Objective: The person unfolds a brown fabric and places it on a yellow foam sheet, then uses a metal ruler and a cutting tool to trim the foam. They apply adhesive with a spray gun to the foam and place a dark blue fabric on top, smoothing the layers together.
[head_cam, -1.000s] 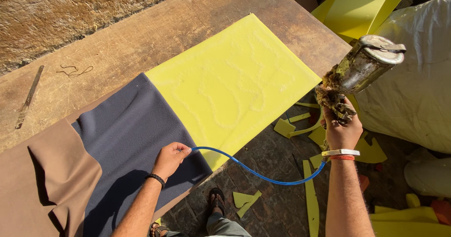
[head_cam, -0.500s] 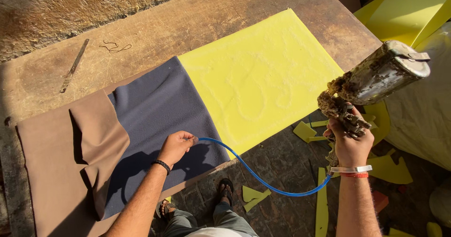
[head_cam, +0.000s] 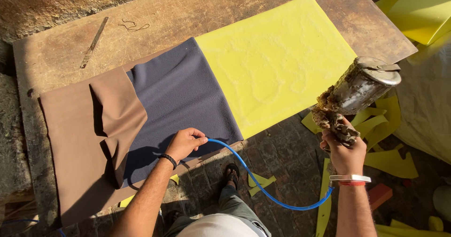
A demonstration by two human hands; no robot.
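My right hand (head_cam: 344, 153) grips the handle of a glue-crusted spray gun (head_cam: 354, 96) with a metal cup, held off the table's near right edge. A blue hose (head_cam: 263, 187) curves from the gun to my left hand (head_cam: 184, 143), which pinches it near the dark grey fabric (head_cam: 181, 96). That fabric lies over the left part of a yellow foam sheet (head_cam: 277, 63) on the wooden table (head_cam: 61, 53). Brown fabric (head_cam: 84, 133) lies to the left, with one flap folded over.
A flat metal strip (head_cam: 94, 42) and a bit of thread (head_cam: 134, 27) lie on the table's far left. Yellow foam offcuts (head_cam: 390, 159) litter the brick floor at right. More foam sheets (head_cam: 418, 6) and a white sack (head_cam: 427, 100) stand at the right.
The view has shifted so the table sits further right in frame. My left hand has closed on the blue hose at the fabric's edge. The spray gun stays raised in my right hand.
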